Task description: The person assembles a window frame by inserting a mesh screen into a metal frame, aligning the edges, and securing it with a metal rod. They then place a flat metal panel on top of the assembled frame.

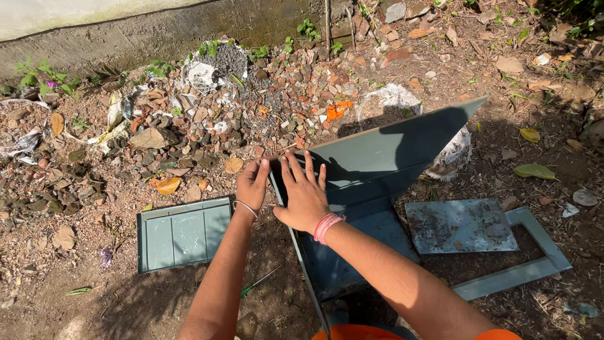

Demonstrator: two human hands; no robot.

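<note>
A grey-green metal panel (390, 157) is being held up on edge over bare dirt, tilted so its far corner points up and to the right. The right hand (306, 195) is laid flat against the panel's near face, fingers spread wide, with a pink band (326, 226) worn at the wrist. The left hand (253, 182) is pressed against the panel's left edge, fingers kept together and pointing up, a thin silver bangle (246, 208) seen on that wrist.

Just left of the arms, a smaller ribbed grey panel (183, 234) is lying flat on the ground. To the right, a rusty spotted flat sheet (461, 225) is resting on an L-shaped grey frame piece (522, 267). Behind everything, a heap of broken brick and stone rubble (264, 107) is piled against a low concrete wall (126, 31), with torn white sacking (454, 151) half hidden behind the raised panel.
</note>
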